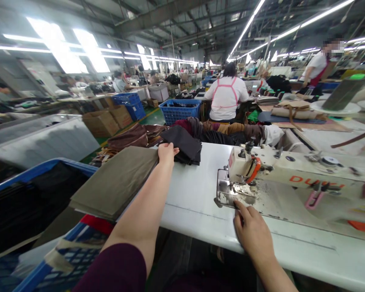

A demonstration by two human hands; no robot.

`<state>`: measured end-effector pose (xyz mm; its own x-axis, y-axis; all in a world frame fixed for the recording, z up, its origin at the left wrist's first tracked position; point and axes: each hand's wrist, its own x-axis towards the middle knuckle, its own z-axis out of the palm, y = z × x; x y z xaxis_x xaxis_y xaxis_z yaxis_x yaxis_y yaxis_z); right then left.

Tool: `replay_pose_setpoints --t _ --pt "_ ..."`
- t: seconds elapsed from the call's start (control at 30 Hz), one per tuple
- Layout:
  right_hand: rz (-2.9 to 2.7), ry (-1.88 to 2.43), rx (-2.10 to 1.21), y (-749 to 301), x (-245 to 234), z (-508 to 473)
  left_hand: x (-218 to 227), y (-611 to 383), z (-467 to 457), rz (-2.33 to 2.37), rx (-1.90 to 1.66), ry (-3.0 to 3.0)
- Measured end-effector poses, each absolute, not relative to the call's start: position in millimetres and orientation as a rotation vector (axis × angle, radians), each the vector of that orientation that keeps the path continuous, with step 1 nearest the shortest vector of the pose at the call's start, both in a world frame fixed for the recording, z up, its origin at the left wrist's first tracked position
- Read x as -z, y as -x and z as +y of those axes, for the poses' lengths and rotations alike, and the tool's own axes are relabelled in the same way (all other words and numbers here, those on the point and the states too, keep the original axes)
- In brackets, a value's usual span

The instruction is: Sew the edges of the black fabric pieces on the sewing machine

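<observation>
My left hand (166, 153) reaches forward across the white table (194, 190) and rests its fingers on the far corner of a stack of olive-brown fabric pieces (118, 180). Just beyond it lies a pile of dark folded fabric (185, 145). My right hand (252, 233) lies at the table's near edge, fingers loosely curled, its fingertip touching the metal plate (231, 194) under the head of a cream sewing machine (291, 172). Nothing shows in the right hand.
A blue crate (42, 168) with dark material stands at the left, below the olive stack. Brown and maroon garments (225, 130) are heaped behind the table. A seated person in white (226, 97) works ahead, beside a blue basket (180, 110). Another person (317, 67) stands far right.
</observation>
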<state>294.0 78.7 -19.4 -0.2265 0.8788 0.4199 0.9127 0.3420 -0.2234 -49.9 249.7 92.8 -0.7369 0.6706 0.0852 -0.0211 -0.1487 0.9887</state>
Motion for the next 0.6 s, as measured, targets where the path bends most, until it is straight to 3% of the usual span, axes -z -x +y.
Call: replay_pose_setpoints --t 0.23,0.37,0.5,0.6 --pt "-2.150 1.583 0.111 -293 17 79 -72 37 168 1.882 -1.796 -1.157" --pt "-2.171 1.586 0.131 -294 18 79 -87 54 93 2.384 -1.097 -2.081" --pt "-2.188 1.566 0.154 -294 17 79 -111 101 41 2.681 -0.695 -2.071" --pt "-2.189 1.538 0.176 -294 15 79 -120 136 22 2.630 -0.576 -1.966"
